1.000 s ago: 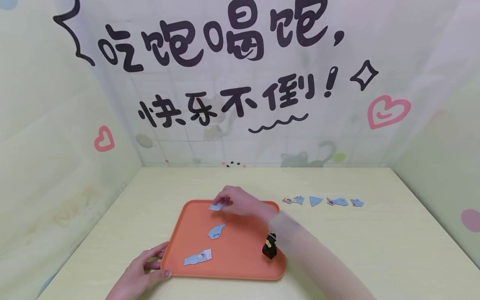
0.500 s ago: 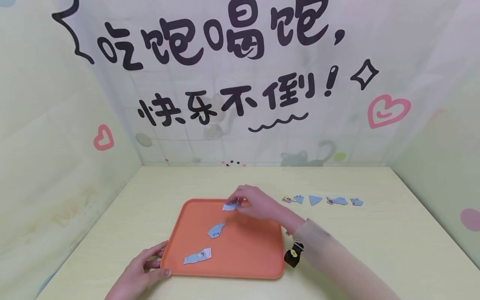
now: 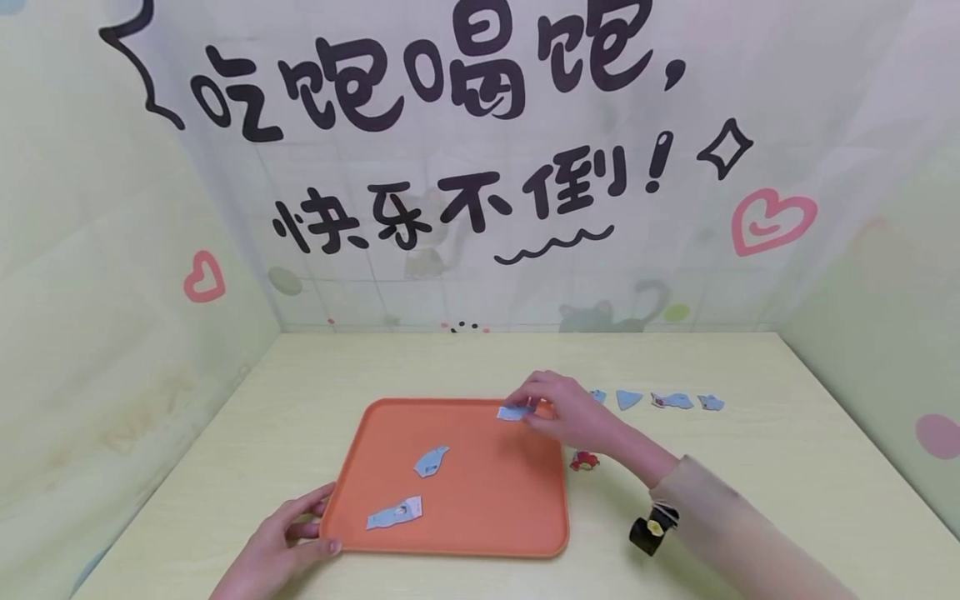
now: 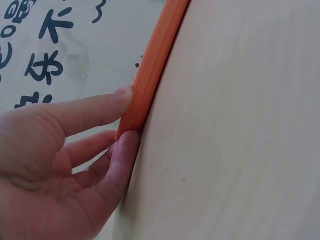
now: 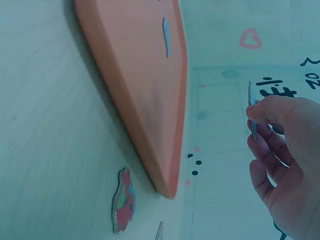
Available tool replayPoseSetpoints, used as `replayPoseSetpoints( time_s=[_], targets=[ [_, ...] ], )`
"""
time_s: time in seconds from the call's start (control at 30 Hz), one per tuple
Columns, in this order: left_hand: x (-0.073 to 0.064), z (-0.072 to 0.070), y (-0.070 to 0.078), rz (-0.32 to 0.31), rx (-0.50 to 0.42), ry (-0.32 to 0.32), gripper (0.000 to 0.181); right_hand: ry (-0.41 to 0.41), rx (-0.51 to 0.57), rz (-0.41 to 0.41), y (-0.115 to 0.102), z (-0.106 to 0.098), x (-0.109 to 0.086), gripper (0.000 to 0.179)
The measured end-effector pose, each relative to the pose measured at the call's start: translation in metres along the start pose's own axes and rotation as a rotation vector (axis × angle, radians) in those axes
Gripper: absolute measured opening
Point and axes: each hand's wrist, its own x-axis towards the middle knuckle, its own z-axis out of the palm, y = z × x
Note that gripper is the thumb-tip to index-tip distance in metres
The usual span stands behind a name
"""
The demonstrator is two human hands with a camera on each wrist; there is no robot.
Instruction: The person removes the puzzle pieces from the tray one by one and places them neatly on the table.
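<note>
My right hand is over the far right corner of the orange tray, pinching a thin light-blue puzzle piece between thumb and fingers. In the right wrist view the held piece appears edge-on, raised off the tray. My left hand grips the tray at its near left corner. The left wrist view has thumb and fingers on either side of the orange rim. Two blue puzzle pieces lie in the tray: one near the middle, and a longer one with a pinkish end near the front left.
On the table right of the tray lies a red patterned piece. Farther back, several blue pieces form a row, partly covered by my right hand. A black wrist device hangs below the right sleeve. A printed backdrop closes off the table's far side.
My right hand has moved rightward across the tray's far side, carrying the blue piece. The red piece beside the tray has come into view. My left hand stays on the tray.
</note>
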Motion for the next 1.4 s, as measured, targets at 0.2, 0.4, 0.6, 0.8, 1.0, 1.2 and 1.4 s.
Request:
replayPoseSetpoints(
  time_s=[0.2, 0.4, 0.6, 0.8, 1.0, 1.2, 1.4],
  targets=[
    [0.002, 0.001, -0.001, 0.006, -0.002, -0.004, 0.082, 0.02, -0.023, 0.007, 0.013, -0.01, -0.028, 0.023],
    [0.002, 0.001, -0.001, -0.004, 0.005, -0.001, 0.082, -0.005, -0.03, 0.059, 0.028, -0.018, -0.054, 0.023],
    [0.003, 0.0, 0.0, -0.002, 0.009, -0.004, 0.082, 0.01, -0.053, 0.06, 0.039, -0.024, -0.075, 0.025],
    [0.003, 0.001, 0.0, -0.008, 0.005, -0.006, 0.083, 0.002, -0.078, 0.1, 0.052, -0.03, -0.097, 0.025],
    [0.002, 0.001, -0.001, -0.009, 0.006, -0.005, 0.083, -0.028, -0.117, 0.15, 0.061, -0.032, -0.109, 0.025],
    [0.004, 0.001, 0.0, -0.011, 0.013, -0.012, 0.082, -0.048, -0.13, 0.179, 0.065, -0.033, -0.116, 0.024],
    [0.004, 0.001, 0.001, -0.008, 0.024, -0.012, 0.082, -0.067, -0.156, 0.197, 0.068, -0.036, -0.121, 0.024]
  ],
)
